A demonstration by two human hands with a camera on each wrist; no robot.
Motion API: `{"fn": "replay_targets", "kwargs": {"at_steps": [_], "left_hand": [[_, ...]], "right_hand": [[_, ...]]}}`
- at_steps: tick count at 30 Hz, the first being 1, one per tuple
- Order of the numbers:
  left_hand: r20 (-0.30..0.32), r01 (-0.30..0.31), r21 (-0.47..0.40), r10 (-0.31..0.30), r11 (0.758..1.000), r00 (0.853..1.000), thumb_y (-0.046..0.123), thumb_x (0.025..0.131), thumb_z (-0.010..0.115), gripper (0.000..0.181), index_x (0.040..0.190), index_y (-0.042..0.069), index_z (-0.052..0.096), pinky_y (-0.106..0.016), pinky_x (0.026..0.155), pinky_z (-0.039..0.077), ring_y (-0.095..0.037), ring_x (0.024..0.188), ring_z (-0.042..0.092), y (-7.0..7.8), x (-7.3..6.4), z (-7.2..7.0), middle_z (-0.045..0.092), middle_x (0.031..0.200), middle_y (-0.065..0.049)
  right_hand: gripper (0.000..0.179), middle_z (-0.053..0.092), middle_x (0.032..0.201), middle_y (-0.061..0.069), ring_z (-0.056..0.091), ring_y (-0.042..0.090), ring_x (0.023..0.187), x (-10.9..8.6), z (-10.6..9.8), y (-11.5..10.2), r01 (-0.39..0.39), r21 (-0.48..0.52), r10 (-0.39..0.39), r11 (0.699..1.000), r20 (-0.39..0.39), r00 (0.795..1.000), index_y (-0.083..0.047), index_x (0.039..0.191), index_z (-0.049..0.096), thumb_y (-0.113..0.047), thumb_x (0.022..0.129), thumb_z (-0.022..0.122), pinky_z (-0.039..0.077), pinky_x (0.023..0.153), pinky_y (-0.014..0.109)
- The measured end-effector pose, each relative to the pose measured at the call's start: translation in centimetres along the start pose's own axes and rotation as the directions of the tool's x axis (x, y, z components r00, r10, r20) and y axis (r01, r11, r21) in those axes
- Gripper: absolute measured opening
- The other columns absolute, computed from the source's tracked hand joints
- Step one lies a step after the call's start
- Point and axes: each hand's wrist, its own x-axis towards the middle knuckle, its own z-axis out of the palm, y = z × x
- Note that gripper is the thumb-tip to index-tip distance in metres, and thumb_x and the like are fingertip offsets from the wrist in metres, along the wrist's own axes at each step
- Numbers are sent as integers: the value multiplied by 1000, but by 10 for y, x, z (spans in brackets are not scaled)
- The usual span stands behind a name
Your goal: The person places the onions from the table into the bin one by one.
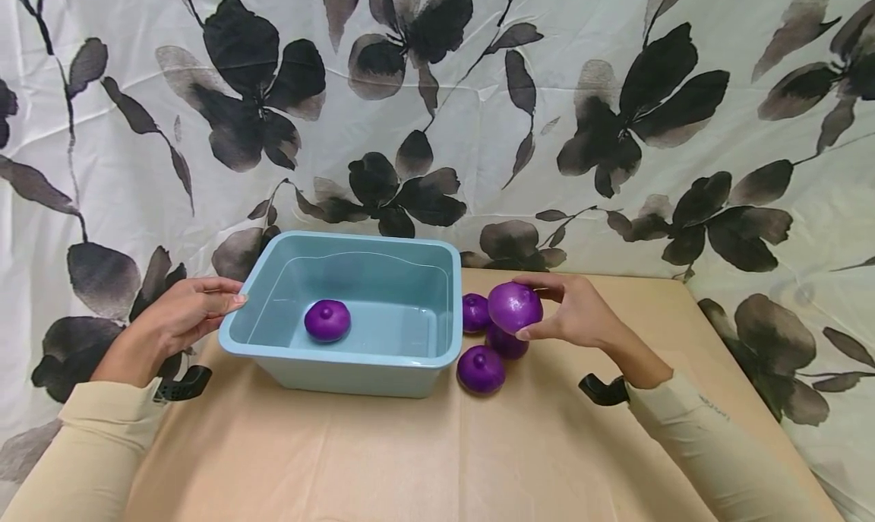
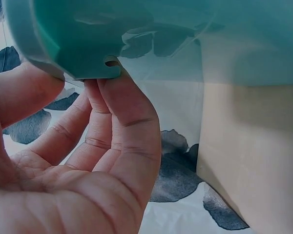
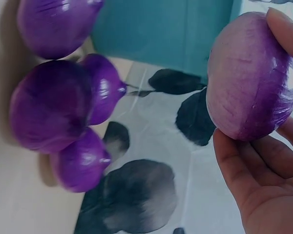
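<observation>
A light-blue plastic bin (image 1: 355,362) stands on the table with one purple onion (image 1: 327,321) inside, left of its middle. My left hand (image 1: 187,313) grips the bin's left rim; in the left wrist view the thumb and fingertips meet the rim's edge (image 2: 88,68). Just right of the bin, my right hand (image 1: 574,309) holds a shiny purple onion (image 1: 514,307) between thumb and fingers, raised over the others. Several more purple onions (image 1: 481,370) lie clustered on the table beneath it, also seen in the right wrist view as a group of onions (image 3: 51,105).
The pale wooden table (image 1: 383,461) runs along a white cloth backdrop (image 1: 492,112) printed with dark flowers. The bin's back wall stands close to that cloth. A black wrist strap (image 1: 183,384) shows at the left wrist.
</observation>
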Motion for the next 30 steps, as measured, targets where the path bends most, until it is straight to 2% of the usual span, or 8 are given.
{"fn": "replay_targets", "kwargs": {"at_steps": [3,9,14,18,22,30], "left_hand": [[-1,0,8,0,1000,1000,7,102,65,17,101,23,70,-21,76,62,-4,86,72,0,0,0,74,94,9],[-17,8,34,-7,999,1000,9,101,67,12,107,19,68,-21,77,62,-3,87,72,1,0,1,73,95,11],[-31,20,53,-18,998,999,11,101,68,15,115,13,65,-20,78,62,-3,88,72,2,0,1,73,96,12],[-30,12,47,-11,999,999,10,101,68,13,113,15,67,-20,78,62,-3,89,72,2,1,1,73,96,11],[-19,0,34,1,999,1000,8,102,66,12,109,16,69,-20,77,62,-3,87,71,2,1,2,72,95,10],[-17,2,31,-1,1000,1000,8,102,66,12,107,19,69,-20,77,62,-4,86,72,2,0,1,73,94,10]], "right_hand": [[77,72,130,14,70,32,118,5,-1,-9,16,3,-16,1000,18,1000,-7,135,68,-23,67,100,56,106,50],[73,75,125,11,72,30,116,18,-4,-26,75,-7,-75,997,47,996,-7,132,70,-22,67,100,59,103,40],[75,75,125,10,72,30,116,29,-2,-41,112,9,-112,994,91,990,-7,132,70,-22,66,101,59,101,45],[75,73,128,11,71,31,117,38,3,-53,115,35,-119,993,136,984,-8,133,69,-20,66,100,61,98,46],[75,73,129,11,71,30,117,47,9,-65,131,54,-138,990,183,973,-9,134,69,-20,67,99,63,95,45],[75,75,127,5,73,21,113,67,26,-84,250,47,-254,967,231,939,-9,132,70,-23,64,100,60,102,42]]}}
